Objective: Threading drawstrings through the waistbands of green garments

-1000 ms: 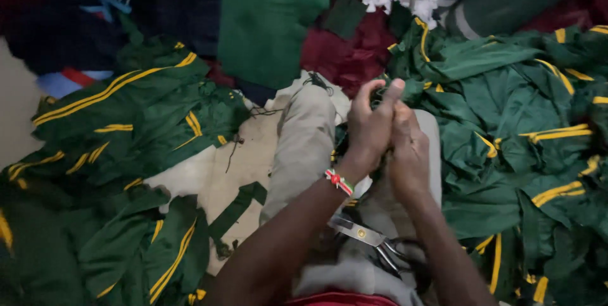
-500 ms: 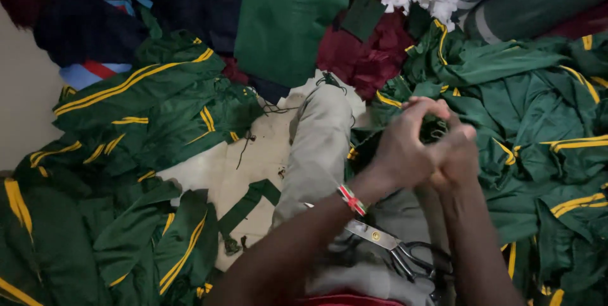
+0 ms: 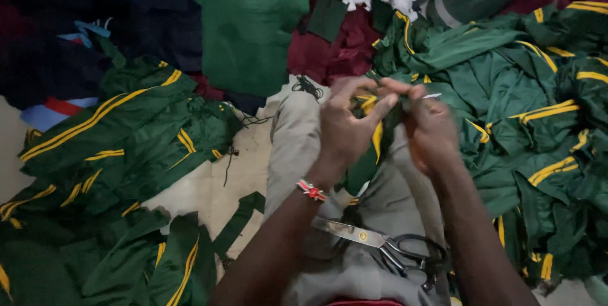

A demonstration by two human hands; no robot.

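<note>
Hands now apart, raised from clasp | left hand (image 3: 345,130) and right hand (image 3: 432,130) pinch green-yellow cloth (image 3: 373,148) | scissors (image 3: 386,246) rest on lap.

- Most of the green piece (image 3: 373,148) is hidden behind the left hand (image 3: 345,132) and right hand (image 3: 434,132).
- A thin pale item (image 3: 432,96) at the right fingertips is too small to be told.
- The scissors (image 3: 380,246) are partly covered by the right forearm.
- The green piles (image 3: 114,154) are cut off at the left, right and bottom edges.
</note>
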